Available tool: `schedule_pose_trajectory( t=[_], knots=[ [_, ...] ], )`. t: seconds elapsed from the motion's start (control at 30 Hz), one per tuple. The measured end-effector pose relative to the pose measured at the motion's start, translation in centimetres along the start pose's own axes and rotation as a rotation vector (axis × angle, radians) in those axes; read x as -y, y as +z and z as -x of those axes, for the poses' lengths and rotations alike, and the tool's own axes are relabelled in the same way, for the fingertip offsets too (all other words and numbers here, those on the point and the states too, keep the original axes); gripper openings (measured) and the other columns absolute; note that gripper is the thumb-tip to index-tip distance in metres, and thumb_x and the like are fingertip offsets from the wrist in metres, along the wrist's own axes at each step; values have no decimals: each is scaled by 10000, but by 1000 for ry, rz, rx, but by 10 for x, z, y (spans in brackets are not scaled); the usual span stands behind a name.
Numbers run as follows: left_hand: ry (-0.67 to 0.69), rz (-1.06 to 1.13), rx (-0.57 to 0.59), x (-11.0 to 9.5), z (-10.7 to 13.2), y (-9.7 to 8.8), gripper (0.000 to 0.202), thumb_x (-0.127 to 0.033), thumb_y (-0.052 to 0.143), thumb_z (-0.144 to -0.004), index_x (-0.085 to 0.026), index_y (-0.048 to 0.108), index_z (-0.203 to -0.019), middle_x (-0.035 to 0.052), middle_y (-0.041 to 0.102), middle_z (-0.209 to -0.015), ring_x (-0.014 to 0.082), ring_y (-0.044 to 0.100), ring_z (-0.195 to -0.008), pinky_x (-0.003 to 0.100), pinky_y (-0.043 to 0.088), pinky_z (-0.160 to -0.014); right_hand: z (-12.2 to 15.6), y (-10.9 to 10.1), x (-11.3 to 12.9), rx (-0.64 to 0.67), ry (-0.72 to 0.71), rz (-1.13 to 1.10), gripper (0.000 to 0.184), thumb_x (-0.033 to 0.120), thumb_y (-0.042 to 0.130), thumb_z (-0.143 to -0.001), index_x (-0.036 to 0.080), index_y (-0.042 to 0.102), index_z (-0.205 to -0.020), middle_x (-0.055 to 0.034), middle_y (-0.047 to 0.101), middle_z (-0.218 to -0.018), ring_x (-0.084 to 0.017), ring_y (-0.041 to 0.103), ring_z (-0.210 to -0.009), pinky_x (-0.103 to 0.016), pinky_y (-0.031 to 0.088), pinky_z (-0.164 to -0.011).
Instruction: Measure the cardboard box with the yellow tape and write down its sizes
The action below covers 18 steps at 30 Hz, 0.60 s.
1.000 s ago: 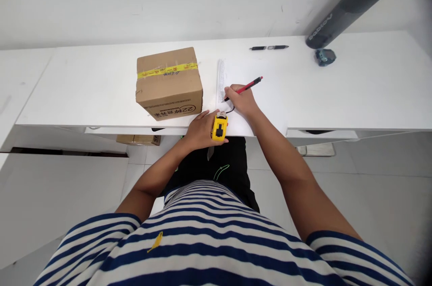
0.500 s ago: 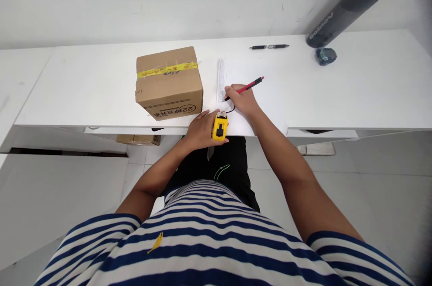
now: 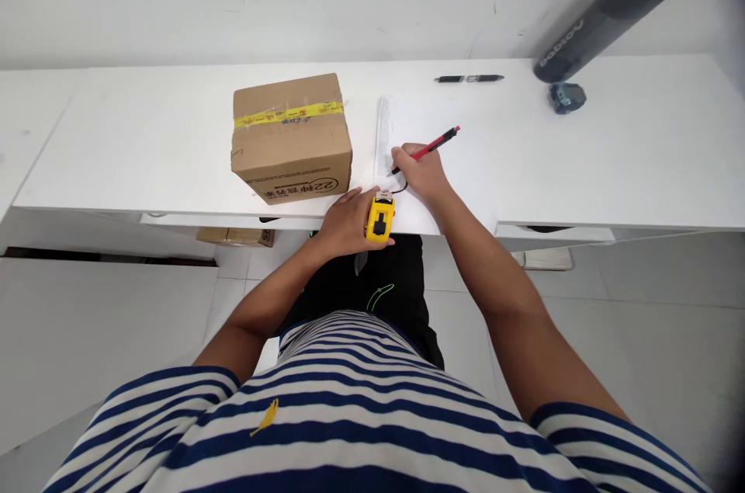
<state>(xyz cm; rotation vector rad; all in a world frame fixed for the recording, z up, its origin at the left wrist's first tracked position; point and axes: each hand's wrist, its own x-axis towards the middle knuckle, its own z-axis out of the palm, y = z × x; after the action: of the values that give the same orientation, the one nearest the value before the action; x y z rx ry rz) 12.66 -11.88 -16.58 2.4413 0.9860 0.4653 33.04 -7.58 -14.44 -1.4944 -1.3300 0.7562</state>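
My right hand (image 3: 420,173) pinches a red pen (image 3: 434,144) with its tip on a sheet of white paper (image 3: 383,137) lying on the white desk (image 3: 145,136). My left hand (image 3: 349,220) rests at the desk's front edge, closed round a yellow tape measure (image 3: 379,217) with a short black strap. A taped cardboard box (image 3: 291,137) stands just left of the paper, close to my left hand.
A black pen (image 3: 469,78) lies at the back of the desk. A small dark teal object (image 3: 567,97) sits to the right, under a slanting black tube (image 3: 617,4). Another carton (image 3: 236,236) lies on the floor below the desk.
The view has shifted slightly; my right hand and the red pen have edged a little along the paper. My left hand keeps the tape measure in the same place.
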Motion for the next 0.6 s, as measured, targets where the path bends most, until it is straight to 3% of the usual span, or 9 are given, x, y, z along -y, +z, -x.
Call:
schedule_pose_trajectory(
  t=[0.2,0.37,0.43,0.5,0.6],
  knots=[
    [-54,14,10,1,1,-1,1081,-634,862,-638,-152,455,-1516,163,567,-1538,379,484,-1477,482,333,-1277,1,5,-9,-67,-55,14,390,374,603,-918,217,527,-570,23,546,-579,-141,555,-624,-297,486,-643],
    [12,60,-21,3,3,-3,1063,-600,879,-645,-155,438,-1503,180,582,-1515,368,542,-1429,514,332,-1275,-5,-4,-12,-482,-143,234,358,471,482,-1001,205,641,-822,-45,671,-857,-193,640,-868,-348,512,-845],
    [89,99,-96,4,6,-4,1030,-566,888,-655,-151,435,-1482,194,562,-1529,356,563,-1409,512,378,-1248,-14,-16,-14,-466,-124,447,356,472,471,-1010,193,671,-914,-75,670,-953,-207,629,-908,-361,497,-860],
    [137,162,-179,3,12,-6,967,-538,909,-639,-160,476,-1417,204,538,-1543,354,591,-1373,494,477,-1165,-23,-30,-16,-367,-82,599,328,438,484,-1001,191,699,-984,-95,661,-1042,-210,618,-885,-365,491,-818],
    [164,299,-311,-8,23,-19,871,-548,931,-604,-217,529,-1302,178,547,-1520,324,693,-1202,468,578,-1007,-25,-48,-14,-216,-69,663,327,302,521,-941,194,697,-1194,-138,645,-1189,-220,625,-820,-383,504,-741]
  ],
)
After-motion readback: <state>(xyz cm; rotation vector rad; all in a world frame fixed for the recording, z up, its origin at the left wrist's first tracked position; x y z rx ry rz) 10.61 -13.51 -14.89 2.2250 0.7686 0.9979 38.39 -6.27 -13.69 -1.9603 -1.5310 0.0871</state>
